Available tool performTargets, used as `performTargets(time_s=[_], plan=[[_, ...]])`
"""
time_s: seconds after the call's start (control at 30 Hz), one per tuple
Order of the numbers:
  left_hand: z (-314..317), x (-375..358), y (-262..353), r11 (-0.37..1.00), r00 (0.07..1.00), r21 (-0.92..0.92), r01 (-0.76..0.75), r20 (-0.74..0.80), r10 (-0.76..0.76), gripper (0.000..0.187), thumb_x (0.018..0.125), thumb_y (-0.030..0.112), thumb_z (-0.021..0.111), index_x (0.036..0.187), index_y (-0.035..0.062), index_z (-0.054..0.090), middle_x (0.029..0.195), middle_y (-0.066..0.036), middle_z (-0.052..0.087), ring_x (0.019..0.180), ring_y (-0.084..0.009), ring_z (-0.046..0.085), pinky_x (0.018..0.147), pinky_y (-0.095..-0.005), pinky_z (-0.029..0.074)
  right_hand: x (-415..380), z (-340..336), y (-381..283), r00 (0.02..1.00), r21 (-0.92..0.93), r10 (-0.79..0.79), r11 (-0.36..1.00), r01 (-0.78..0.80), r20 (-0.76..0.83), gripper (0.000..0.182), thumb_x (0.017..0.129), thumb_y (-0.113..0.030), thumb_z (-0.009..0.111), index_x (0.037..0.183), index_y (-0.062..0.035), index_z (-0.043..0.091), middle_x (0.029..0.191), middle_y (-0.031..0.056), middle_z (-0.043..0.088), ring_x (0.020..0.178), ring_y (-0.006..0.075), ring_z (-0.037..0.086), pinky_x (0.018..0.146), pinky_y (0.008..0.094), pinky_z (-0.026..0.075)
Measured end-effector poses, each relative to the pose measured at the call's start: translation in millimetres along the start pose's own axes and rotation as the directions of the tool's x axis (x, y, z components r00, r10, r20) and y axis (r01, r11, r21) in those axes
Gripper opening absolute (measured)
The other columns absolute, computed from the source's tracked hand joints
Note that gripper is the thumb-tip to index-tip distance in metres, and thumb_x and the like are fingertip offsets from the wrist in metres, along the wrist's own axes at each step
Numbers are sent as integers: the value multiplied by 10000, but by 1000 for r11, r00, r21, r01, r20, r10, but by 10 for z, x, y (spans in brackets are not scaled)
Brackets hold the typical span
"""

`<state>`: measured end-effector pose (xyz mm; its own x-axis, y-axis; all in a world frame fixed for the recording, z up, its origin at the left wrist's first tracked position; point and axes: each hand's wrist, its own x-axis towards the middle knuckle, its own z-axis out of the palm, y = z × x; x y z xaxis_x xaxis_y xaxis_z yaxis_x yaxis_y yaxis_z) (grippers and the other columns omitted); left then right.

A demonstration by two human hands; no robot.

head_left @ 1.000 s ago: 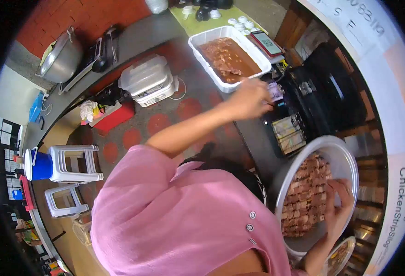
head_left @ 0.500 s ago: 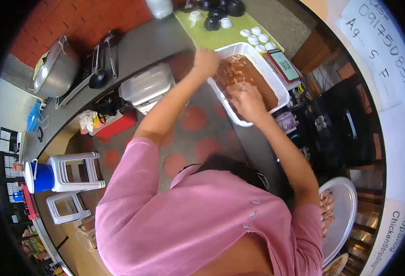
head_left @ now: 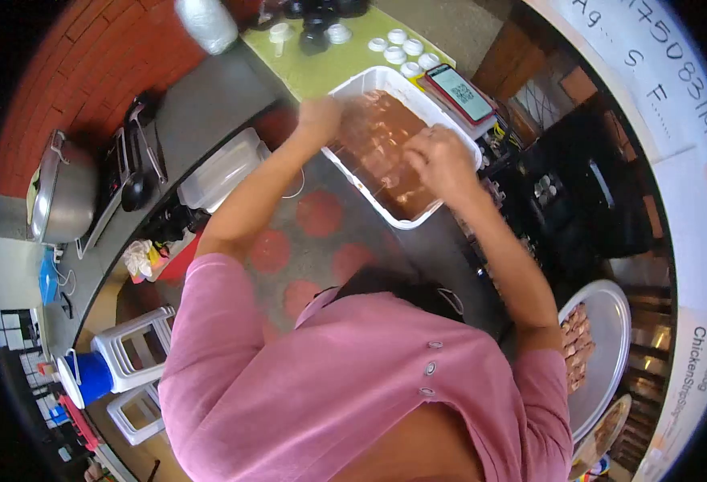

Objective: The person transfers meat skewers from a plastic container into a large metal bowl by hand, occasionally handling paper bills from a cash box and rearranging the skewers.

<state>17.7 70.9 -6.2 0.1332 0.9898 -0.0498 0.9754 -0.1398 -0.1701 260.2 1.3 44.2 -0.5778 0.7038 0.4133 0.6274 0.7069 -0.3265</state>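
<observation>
A white rectangular tub [head_left: 385, 218] holds brown liquid [head_left: 406, 120] with pale pieces in it. My left hand [head_left: 320, 120] is at the tub's left rim, blurred, its fingers smeared by motion. Above the right part of the liquid is my right hand [head_left: 440, 157], its fingers bent and drawn together; anything between them is too small to name. To the lower right, a round clear container [head_left: 617, 337] holds skewered or stacked pieces of meat [head_left: 577, 345].
A phone [head_left: 459, 92] showing a code lies beside the tub's upper right edge. Small white cups [head_left: 395, 55] and black items stand on a green mat [head_left: 309, 68]. At the left are a large pot [head_left: 68, 193], a black ladle [head_left: 135, 191] and white stools [head_left: 132, 349].
My right hand has lifted out of the liquid and moved toward the tub's right side. My left hand remains near the left rim. The view has shifted, with the tub now further left.
</observation>
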Motion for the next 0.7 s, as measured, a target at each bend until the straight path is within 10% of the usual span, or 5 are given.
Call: performTargets(time_s=[0.5, 0.7], plan=[[-494, -181, -132, 994, 923, -99, -46, -384, 5, 194, 814, 196, 589, 824, 20, 671, 879, -183, 643, 863, -350, 635, 751, -445, 505, 71, 112, -17, 850, 337, 235, 939, -73, -471, 92, 771, -50, 711, 859, -26, 700, 775, 107, 682, 686, 184, 650, 649, 291, 497], [-521, -253, -277, 994, 877, 74, -79, -469, 105, 160, 810, 183, 577, 811, 63, 684, 887, -124, 641, 938, -297, 575, 819, -436, 396, 85, 86, -105, 871, 245, 53, 966, 78, -488, 116, 731, -14, 709, 839, -51, 697, 794, 99, 671, 735, 246, 635, 654, 309, 495]])
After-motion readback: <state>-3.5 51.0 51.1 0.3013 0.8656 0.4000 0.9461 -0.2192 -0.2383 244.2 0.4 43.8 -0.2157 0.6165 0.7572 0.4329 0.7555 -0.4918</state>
